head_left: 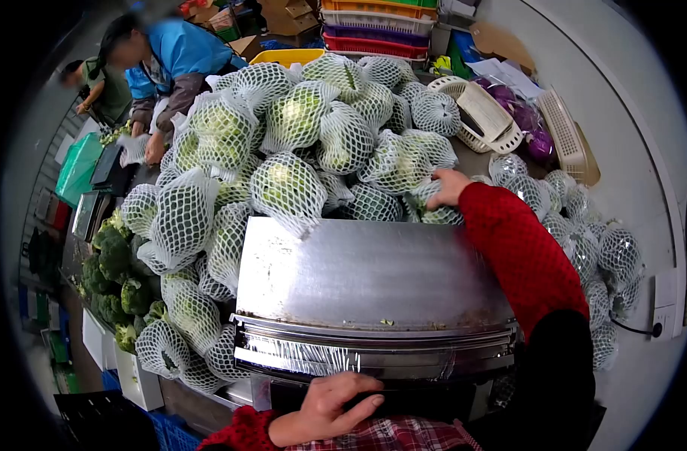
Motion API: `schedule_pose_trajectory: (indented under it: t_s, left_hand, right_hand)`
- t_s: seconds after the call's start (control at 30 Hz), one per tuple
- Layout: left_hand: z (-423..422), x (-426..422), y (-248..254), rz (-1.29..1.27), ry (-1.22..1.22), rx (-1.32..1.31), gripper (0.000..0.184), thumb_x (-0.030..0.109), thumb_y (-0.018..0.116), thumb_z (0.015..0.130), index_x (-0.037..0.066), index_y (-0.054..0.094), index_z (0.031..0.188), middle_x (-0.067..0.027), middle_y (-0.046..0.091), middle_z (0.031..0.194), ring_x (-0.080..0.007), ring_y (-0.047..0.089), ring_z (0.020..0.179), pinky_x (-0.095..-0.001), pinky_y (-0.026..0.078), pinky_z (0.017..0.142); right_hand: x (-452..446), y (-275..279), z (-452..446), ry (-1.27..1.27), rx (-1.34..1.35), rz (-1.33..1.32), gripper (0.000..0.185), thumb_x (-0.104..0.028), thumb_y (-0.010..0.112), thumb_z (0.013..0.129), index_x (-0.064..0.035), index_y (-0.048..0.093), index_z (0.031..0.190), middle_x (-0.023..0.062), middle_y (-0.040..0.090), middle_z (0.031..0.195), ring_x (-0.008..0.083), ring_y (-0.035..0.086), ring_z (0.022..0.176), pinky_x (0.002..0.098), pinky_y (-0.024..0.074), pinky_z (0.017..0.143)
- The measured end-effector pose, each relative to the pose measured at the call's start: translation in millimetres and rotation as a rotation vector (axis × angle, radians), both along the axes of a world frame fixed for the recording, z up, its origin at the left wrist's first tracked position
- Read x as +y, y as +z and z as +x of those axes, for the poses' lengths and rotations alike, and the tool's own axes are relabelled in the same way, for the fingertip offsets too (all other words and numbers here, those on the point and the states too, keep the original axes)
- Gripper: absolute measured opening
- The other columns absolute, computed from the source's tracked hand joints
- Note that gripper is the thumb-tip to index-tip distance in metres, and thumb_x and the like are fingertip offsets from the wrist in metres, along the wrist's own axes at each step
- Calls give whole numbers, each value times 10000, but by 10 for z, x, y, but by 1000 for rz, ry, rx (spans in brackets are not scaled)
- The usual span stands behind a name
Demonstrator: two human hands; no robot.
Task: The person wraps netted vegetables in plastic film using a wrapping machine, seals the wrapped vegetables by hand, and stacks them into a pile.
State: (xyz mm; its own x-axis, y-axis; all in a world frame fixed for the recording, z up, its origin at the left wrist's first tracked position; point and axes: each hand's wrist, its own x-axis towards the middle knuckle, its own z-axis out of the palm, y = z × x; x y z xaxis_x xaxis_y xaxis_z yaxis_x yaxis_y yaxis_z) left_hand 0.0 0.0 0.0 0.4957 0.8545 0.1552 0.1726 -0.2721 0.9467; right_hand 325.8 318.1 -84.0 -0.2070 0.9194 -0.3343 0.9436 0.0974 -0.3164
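My right hand (450, 188) reaches past the back right corner of a steel wrapping machine (373, 270). Its fingers are curled over a green vegetable head in a white foam net (439, 215), partly hidden beneath the hand. My left hand (334, 406) is at the machine's front edge, thumb and fingers apart, holding nothing. Just above it, clear plastic film (313, 361) lies across the front roller. Behind the machine rises a large pile of netted vegetable heads (289, 188), pale to dark green.
Bare broccoli heads (122, 263) lie at the left. Film-wrapped netted heads (584, 248) are heaped at the right, below cream baskets (482, 113) and purple cabbages (535, 139). A person in blue (182, 52) handles a net at the back left. Stacked crates (377, 30) stand behind.
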Motion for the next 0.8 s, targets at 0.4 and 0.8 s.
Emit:
schedule_pose_trajectory:
  t_s: [0.4, 0.8]
  left_hand:
    - [229, 1043, 52, -150, 285, -353, 814, 150, 771, 764, 3, 298, 1409, -163, 461, 1296, -251, 526, 1092, -356, 497, 850]
    - [-1038, 299, -66, 401, 525, 630, 442, 277, 733, 776, 8, 606, 1103, -199, 663, 949, -298, 663, 812, -379, 512, 679]
  right_hand:
    - [-2132, 756, -1043, -264, 1330, 142, 641, -229, 718, 833, -30, 359, 1325, 99, 506, 1245, 214, 501, 1124, 353, 409, 973]
    - [-3284, 1062, -497, -270, 284, 277, 411, -398, 702, 793, 10, 697, 839, 141, 650, 712, 254, 649, 649, 357, 498, 610]
